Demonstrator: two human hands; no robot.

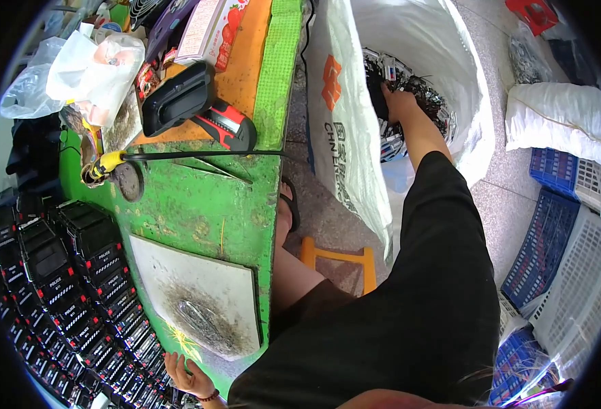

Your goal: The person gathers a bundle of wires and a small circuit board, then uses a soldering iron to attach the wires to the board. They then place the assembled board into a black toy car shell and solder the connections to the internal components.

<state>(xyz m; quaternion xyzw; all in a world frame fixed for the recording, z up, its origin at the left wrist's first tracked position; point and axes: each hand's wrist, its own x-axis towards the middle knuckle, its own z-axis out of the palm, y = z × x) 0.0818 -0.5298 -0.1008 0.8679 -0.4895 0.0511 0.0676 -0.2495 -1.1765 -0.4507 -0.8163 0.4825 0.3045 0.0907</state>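
My right hand (401, 105) reaches down into a large white woven sack (341, 136) on the floor. Its fingers are bent against a dark black part (377, 97), whose exact kind I cannot make out. Around it in the sack lies a heap of small black and silvery pieces (420, 85). At the lower left, my left hand (189, 378) is open with its fingers apart. It is next to rows of black toy police vehicles (96, 259) and the near corner of a pale, blackened board (222, 273), and nothing shows in it.
On the green worktable (185, 204) lie a soldering iron (108, 162), tweezers (222, 170), a black tray (178, 99), a red-black cutter (229, 126) and plastic bags (96, 71). A yellow stool (341, 258) stands beside my leg. Blue and white crates (542, 245) line the right.
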